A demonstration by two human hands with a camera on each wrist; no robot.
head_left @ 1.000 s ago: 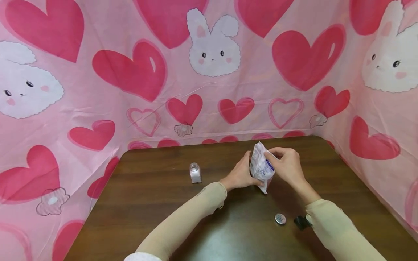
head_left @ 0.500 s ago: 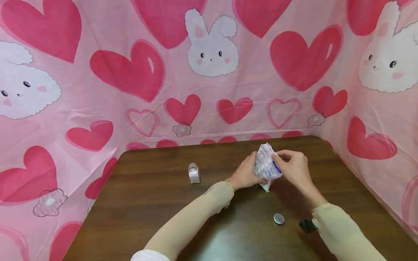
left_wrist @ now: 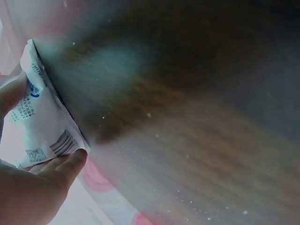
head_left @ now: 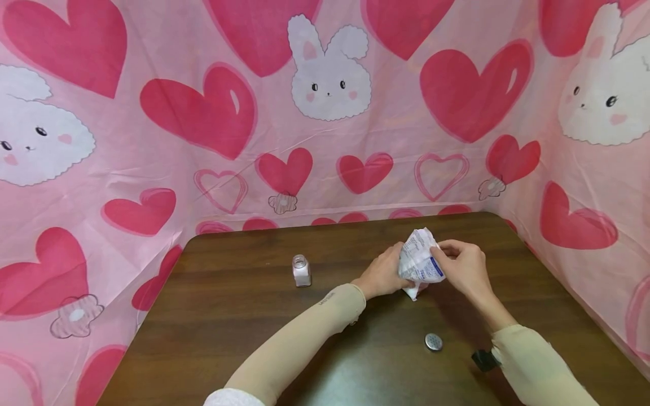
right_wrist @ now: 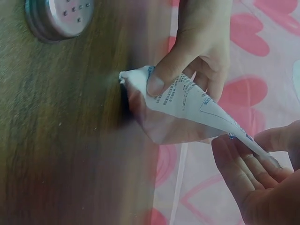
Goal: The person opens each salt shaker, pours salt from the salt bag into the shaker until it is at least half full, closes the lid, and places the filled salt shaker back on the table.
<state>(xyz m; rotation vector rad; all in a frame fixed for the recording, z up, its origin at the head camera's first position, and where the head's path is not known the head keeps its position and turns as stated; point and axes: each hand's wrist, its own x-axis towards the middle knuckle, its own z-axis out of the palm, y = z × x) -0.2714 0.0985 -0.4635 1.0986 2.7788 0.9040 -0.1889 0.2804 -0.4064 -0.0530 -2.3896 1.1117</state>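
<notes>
Both hands hold a crumpled white packet (head_left: 419, 257) with printed text and a blue label, above the right half of the brown table. My left hand (head_left: 384, 272) grips its left side, thumb in front. From the right, my right hand (head_left: 465, 269) pinches the packet's upper edge between thumb and fingers. In the left wrist view a barcode shows low on the packet (left_wrist: 44, 126). Seen from the right wrist, the packet narrows to a twisted corner near the tabletop, below the left thumb. What the packet contains is hidden.
A small uncapped glass shaker jar (head_left: 302, 272) with white contents stands left of the hands. Its likely match, a perforated metal lid (head_left: 434, 341), lies nearer the front. A pink cloth (head_left: 330, 135) with hearts and rabbits hangs behind the table (head_left: 244, 316).
Both hands and the packet have moved slightly right. The packet's top sits lower and turns more of its printed face toward the head camera. Jar and lid stay in place.
</notes>
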